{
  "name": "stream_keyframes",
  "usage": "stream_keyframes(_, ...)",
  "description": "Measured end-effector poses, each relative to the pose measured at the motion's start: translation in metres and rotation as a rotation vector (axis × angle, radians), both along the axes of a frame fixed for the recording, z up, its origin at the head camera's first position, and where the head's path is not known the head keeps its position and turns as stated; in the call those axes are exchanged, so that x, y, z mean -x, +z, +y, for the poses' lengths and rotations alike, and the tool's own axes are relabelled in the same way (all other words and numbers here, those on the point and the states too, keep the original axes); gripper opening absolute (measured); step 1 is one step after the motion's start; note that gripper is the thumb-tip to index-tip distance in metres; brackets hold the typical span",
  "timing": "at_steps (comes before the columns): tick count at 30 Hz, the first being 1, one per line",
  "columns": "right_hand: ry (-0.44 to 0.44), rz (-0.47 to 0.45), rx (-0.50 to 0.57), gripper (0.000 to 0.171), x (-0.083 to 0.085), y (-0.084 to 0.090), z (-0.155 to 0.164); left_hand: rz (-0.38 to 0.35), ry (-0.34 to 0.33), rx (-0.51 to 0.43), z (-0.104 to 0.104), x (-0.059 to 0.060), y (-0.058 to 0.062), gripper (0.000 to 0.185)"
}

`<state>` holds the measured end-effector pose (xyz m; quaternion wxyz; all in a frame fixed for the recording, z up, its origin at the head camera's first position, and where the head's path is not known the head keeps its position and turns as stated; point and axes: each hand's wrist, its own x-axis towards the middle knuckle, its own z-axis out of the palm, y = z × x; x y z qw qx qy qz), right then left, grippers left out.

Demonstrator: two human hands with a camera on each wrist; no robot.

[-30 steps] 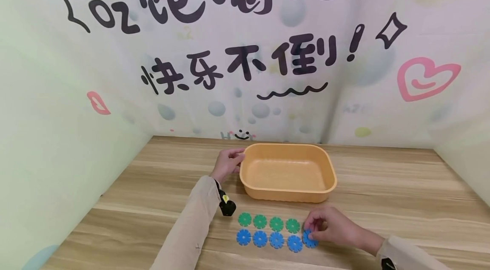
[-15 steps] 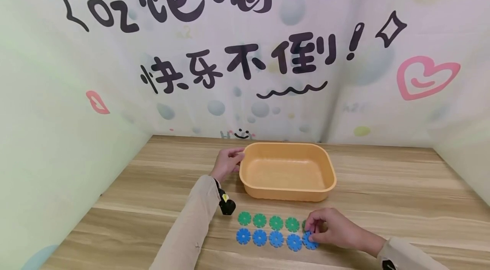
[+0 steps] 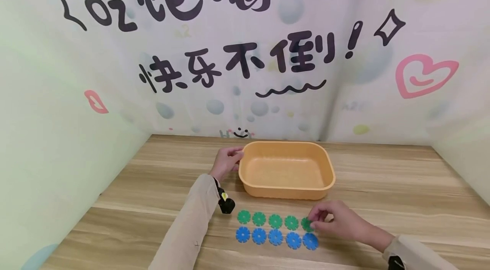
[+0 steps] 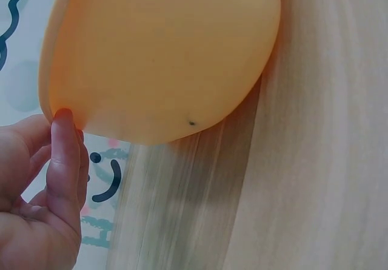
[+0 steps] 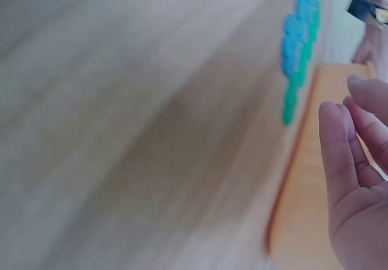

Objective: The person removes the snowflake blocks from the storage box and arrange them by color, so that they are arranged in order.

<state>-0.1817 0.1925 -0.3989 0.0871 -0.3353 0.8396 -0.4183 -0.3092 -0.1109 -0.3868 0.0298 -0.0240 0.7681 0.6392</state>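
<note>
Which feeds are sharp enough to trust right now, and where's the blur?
Head view: sharp, evenly lit, discs and tub clear. Left wrist view: tabletop smeared under the tub. Right wrist view: heavy blur, discs mere colour smudges, right hand soft.

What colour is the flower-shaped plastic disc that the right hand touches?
Green: the flower-shaped plastic disc at the right hand ends the green row. The head view shows it best.

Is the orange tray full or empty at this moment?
Empty: the orange tray shows only its bare floor; all discs lie outside on the table.
</note>
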Motion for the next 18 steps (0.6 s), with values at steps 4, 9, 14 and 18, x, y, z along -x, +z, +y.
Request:
stream_keyframes(4,-0.062,0.093,0.020,0.003,0.002,0.009,0.006,0.000,-0.004,0.006,0.000,0.000,0.000,0.029)
stream_keyframes(9,-0.128,0.149,0.032,0.006,0.006,0.022,0.018,0.006,-0.012,0.017,-0.001,0.000,0.001,0.030)
stream_keyframes(14,-0.194,0.219,0.088,0.005,0.010,0.033,0.029,0.002,-0.026,0.065,-0.003,-0.003,0.002,0.031)
stream_keyframes(18,-0.268,0.270,0.098,0.006,0.014,0.038,0.038,-0.024,-0.041,0.109,-0.008,-0.002,0.004,0.033)
